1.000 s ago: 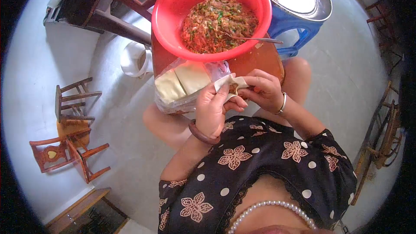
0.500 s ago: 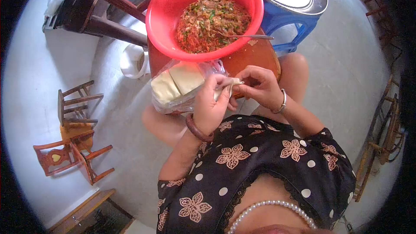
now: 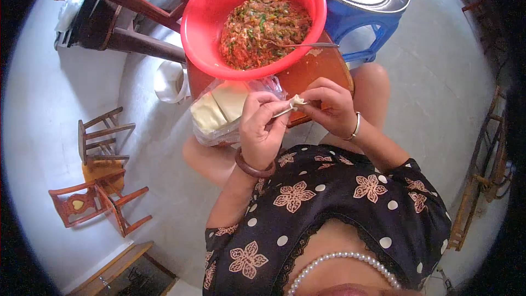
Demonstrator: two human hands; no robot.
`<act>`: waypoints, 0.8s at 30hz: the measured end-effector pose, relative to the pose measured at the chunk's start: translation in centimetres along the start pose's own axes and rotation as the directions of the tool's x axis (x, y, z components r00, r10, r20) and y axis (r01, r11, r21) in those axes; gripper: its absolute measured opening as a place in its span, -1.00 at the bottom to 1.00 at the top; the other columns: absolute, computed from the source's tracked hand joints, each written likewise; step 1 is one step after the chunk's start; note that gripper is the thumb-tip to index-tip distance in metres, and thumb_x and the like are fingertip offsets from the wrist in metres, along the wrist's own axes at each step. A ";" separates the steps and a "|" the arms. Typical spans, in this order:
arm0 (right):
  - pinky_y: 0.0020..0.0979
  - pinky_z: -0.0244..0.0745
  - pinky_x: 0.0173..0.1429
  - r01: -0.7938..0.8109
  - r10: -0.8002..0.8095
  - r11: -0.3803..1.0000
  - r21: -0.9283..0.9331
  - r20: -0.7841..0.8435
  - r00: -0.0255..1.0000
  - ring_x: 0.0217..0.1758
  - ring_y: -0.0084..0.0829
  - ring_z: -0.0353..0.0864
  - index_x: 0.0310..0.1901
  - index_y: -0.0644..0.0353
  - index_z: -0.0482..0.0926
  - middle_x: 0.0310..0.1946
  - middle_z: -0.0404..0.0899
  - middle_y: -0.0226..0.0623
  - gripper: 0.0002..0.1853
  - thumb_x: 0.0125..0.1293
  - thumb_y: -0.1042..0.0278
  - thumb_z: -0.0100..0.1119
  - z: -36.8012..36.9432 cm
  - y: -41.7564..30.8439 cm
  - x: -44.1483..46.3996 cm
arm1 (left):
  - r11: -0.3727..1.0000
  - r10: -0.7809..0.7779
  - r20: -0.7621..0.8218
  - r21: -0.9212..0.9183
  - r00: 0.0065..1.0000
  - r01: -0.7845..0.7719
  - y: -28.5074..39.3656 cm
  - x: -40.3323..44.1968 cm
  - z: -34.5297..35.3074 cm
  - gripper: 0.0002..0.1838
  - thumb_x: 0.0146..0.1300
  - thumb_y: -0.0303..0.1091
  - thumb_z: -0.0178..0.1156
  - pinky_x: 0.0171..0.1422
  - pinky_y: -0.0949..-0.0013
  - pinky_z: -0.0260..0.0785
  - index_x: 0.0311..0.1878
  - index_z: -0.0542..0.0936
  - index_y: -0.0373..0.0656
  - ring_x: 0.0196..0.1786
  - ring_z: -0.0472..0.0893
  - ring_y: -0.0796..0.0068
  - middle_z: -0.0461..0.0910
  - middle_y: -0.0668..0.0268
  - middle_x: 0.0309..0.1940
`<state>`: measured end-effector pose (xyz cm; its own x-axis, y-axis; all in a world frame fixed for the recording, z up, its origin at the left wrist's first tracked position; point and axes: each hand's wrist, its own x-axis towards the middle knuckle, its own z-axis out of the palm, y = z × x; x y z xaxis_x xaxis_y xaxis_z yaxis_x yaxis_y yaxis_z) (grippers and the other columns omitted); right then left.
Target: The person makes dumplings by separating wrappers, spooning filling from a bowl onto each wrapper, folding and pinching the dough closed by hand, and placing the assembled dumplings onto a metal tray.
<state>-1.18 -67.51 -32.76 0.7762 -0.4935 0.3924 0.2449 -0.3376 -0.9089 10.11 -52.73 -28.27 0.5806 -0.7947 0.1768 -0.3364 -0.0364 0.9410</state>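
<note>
Between both hands is a small folded dough wrapper [image 3: 296, 102], pinched at its edge. My left hand [image 3: 263, 126], with a brown bangle at the wrist, has its fingers closed on the wrapper's left side. From the right, my right hand [image 3: 331, 107], wearing a silver bangle, pinches the other side. Left of them lies a stack of square wrappers [image 3: 211, 111] in clear plastic. Beyond stands a red basin [image 3: 198, 38] of chopped filling [image 3: 263, 30], a metal utensil [image 3: 315, 45] resting in it. The wrapper's filling is hidden.
The basin and stack rest on a brown wooden seat [image 3: 323, 77]. A round mesh tray [image 3: 402, 1] with pale pieces sits on a blue stool [image 3: 378, 35]. A white bucket [image 3: 169, 83] stands at the left, with wooden chairs [image 3: 82, 203] further left.
The wrapper, open with filling showing a second ago, is now folded over and pinched. Both hands have drawn together around it. The view has shifted slightly.
</note>
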 end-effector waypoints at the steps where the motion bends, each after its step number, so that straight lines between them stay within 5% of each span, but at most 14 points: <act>1: -0.50 0.51 -0.32 0.176 -0.179 0.976 -0.127 -0.014 0.984 -0.35 -0.47 0.60 -0.22 0.24 0.63 -0.36 0.56 -0.30 -0.82 0.12 0.54 0.38 -0.1 -0.1 0.2 | 0.999 -0.032 0.004 0.038 0.999 0.032 0.0 0.1 -0.1 -0.85 0.17 -0.66 0.26 -0.28 0.56 0.49 -0.19 0.62 -0.28 -0.27 0.57 0.58 0.45 0.28 -0.16; 8: -0.44 0.55 -0.29 0.149 -0.145 0.988 -0.031 0.103 0.984 -0.35 -0.38 0.62 -0.22 0.21 0.64 -0.33 0.58 -0.27 -0.79 0.08 0.50 0.42 -0.6 0.0 0.3 | 0.937 0.133 0.112 0.310 0.985 -0.162 0.0 0.9 -0.5 -0.77 0.14 -0.69 0.22 -0.22 0.56 0.44 -0.13 0.57 -0.25 -0.30 0.55 0.56 0.44 0.29 -0.20; 11: -0.47 0.53 -0.32 0.003 -0.002 1.000 -0.002 0.218 0.976 -0.38 -0.43 0.61 -0.23 0.21 0.64 -0.33 0.59 -0.28 -0.80 0.09 0.48 0.42 -1.0 -0.5 0.1 | 0.957 0.126 0.095 0.249 0.987 -0.146 0.2 0.5 0.0 -0.63 0.10 -0.67 0.21 -0.25 0.46 0.47 0.02 0.49 -0.26 -0.27 0.58 0.49 0.48 0.23 -0.24; 13: -0.53 0.49 -0.37 0.088 -0.095 0.995 0.056 0.139 0.986 -0.41 -0.51 0.59 -0.25 0.22 0.64 -0.34 0.60 -0.30 -0.84 0.12 0.48 0.40 -1.0 0.0 0.1 | 0.997 -0.002 0.079 -0.073 0.997 0.007 0.9 0.3 0.2 -0.65 0.14 -0.69 0.20 -0.19 0.48 0.50 0.02 0.46 -0.27 -0.23 0.60 0.50 0.50 0.26 -0.24; 14: -0.53 0.49 -0.37 0.087 -0.094 0.995 0.055 0.135 0.986 -0.41 -0.51 0.59 -0.25 0.22 0.64 -0.34 0.60 -0.30 -0.84 0.12 0.48 0.40 -1.1 -0.1 0.0 | 0.997 -0.002 0.084 -0.073 0.996 0.008 0.9 0.2 0.5 -0.65 0.14 -0.69 0.20 -0.19 0.48 0.50 0.02 0.46 -0.27 -0.23 0.60 0.50 0.50 0.26 -0.24; 16: -0.56 0.45 -0.39 -0.054 0.045 0.991 0.120 0.080 0.996 -0.42 -0.56 0.57 -0.27 0.25 0.64 -0.35 0.60 -0.30 -0.86 0.15 0.46 0.39 -1.3 -0.2 -0.1 | 0.939 -0.043 0.012 -0.341 0.999 0.045 1.0 0.2 1.1 -0.70 0.20 -0.69 0.19 -0.16 0.53 0.50 -0.01 0.47 -0.25 -0.20 0.61 0.53 0.48 0.30 -0.22; 20: -0.57 0.39 -0.44 0.013 -0.025 0.989 0.145 0.082 0.996 -0.39 -0.57 0.55 -0.26 0.27 0.60 -0.35 0.57 -0.29 -0.88 0.19 0.49 0.33 -1.1 -0.5 -0.1 | 0.945 -0.003 0.073 -0.325 0.997 0.027 -0.1 0.3 0.9 -0.77 0.25 -0.66 0.19 -0.19 0.57 0.47 -0.03 0.50 -0.26 -0.25 0.58 0.61 0.48 0.28 -0.15; 22: -0.57 0.43 -0.39 -0.076 0.059 0.979 0.192 0.092 0.994 -0.38 -0.57 0.57 -0.29 0.27 0.61 -0.36 0.59 -0.29 -0.88 0.18 0.48 0.36 -1.2 -1.4 -0.1 | 0.984 0.111 -0.063 -0.135 0.992 -0.118 -0.1 0.3 1.3 -0.84 0.25 -0.63 0.21 -0.22 0.61 0.44 -0.11 0.54 -0.27 -0.29 0.55 0.68 0.48 0.22 -0.07; 24: -0.56 0.46 -0.34 -0.163 0.141 0.958 0.238 0.108 0.984 -0.38 -0.56 0.58 -0.31 0.27 0.63 -0.37 0.60 -0.29 -0.88 0.16 0.46 0.38 -1.1 -1.8 0.1 | 0.952 -0.001 -0.106 -0.305 0.994 -0.032 0.2 0.2 2.0 -0.88 0.24 -0.64 0.22 -0.25 0.63 0.41 -0.16 0.57 -0.27 -0.32 0.52 0.71 0.49 0.20 -0.04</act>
<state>-2.15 -67.86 -30.94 0.8610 -0.4470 0.2426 0.2456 -0.0522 -0.9680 8.63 -54.14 -28.61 0.6561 -0.7261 0.2056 -0.1125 0.1752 0.9781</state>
